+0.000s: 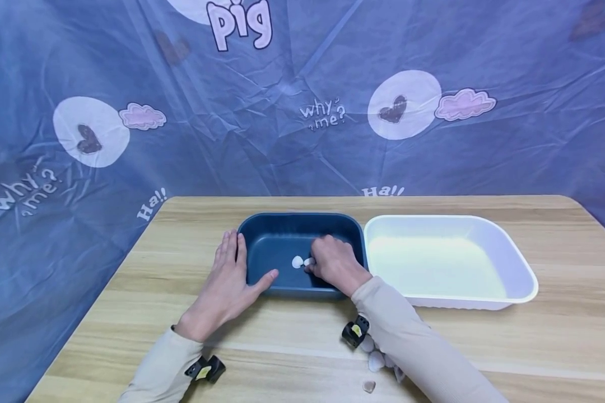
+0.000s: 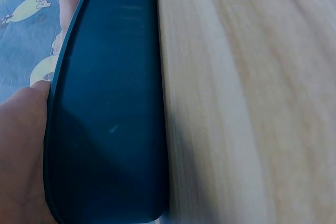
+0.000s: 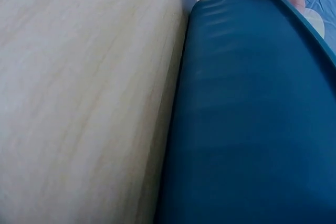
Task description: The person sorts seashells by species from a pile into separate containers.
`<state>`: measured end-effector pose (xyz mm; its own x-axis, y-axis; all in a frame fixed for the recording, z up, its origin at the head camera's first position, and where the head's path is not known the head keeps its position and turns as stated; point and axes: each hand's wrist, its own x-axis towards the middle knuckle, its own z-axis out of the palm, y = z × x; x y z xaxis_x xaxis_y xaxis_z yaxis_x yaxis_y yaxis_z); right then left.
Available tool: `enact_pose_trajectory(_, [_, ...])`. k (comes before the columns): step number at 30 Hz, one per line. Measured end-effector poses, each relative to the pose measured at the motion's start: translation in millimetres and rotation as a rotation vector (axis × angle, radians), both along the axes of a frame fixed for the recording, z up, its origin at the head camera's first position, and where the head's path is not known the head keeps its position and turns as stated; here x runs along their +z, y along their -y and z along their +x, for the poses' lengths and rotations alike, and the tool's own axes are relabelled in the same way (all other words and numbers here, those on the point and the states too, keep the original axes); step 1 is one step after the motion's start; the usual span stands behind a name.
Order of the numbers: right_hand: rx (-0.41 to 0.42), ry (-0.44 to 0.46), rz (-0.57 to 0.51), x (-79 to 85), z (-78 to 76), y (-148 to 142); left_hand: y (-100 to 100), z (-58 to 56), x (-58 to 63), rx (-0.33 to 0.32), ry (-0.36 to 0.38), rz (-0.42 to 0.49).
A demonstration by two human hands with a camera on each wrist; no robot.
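A dark blue basin (image 1: 269, 246) sits on the table, with a white pebble (image 1: 297, 262) on its floor. My right hand (image 1: 336, 262) reaches in over the front right of the rim. Its fingers are curled down and pinch a second white pebble (image 1: 308, 261), partly hidden by the fingertips. Along the basin's left end lies my left hand (image 1: 231, 282), fingers straight against the outside and thumb over the front rim. The left wrist view shows the basin's outer front wall (image 2: 110, 103) beside part of that hand. From the right wrist, the same wall (image 3: 247, 103) fills the right half.
A white basin (image 1: 443, 299) stands right beside the blue one. Several light pebbles (image 1: 376, 361) lie by my right forearm, partly covered by it, with a brownish one (image 1: 369, 386) nearer the front. Behind the wooden table (image 1: 292, 347) hangs a blue printed cloth (image 1: 262, 151).
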<state>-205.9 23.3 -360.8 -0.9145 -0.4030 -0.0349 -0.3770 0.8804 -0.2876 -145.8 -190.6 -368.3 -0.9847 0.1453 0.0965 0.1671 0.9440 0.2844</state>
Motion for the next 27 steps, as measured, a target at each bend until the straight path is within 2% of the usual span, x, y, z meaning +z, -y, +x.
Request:
enact_pose_trajectory(22, [0.015,-0.036,-0.029,3.7,-0.9,-5.7,-3.4,-1.7,4.1,-0.010,-0.001,0.005])
enact_pose_trajectory(24, [0.019,-0.049,-0.039,6.0,1.3,-7.4,-2.5,-0.5,3.5,-0.008,0.005,0.011])
enact_pose_trajectory(27, [0.035,-0.116,-0.096,16.2,10.0,-15.5,-1.0,1.7,3.8,-0.009,0.013,0.019])
